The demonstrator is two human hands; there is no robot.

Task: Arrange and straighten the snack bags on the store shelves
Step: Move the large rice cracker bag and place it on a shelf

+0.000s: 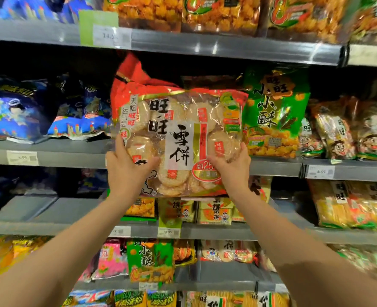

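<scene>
Red bag [178,138]: large clear-fronted pack of round rice crackers, red trim, bold black characters on a white panel; held upright in front of the middle shelf [276,168], its lower edge hanging below the shelf lip.
Left hand [125,171]: grip closed on the red bag's lower left corner, thumb across the front, fingers behind.
Right hand [229,167]: grip closed on the red bag's lower right corner, thumb on the front, fingers wrapped round the side edge.
Arms: both bare, reaching up and forward from the bottom corners.
Second red bag [134,74]: behind the held one, its top poking up and tilted left.
Green bag [276,111]: upright on the middle shelf, just beside the red bag's right edge.
Blue bags [19,109]: slumped on the same shelf to the left, leaning back.
Orange bags [220,12]: on the top shelf, upright in a row.
Yellow packs [214,212]: on the shelf below, partly hidden by the red bag.
Price tags [320,172]: on the shelf lips; print too blurred to read.
</scene>
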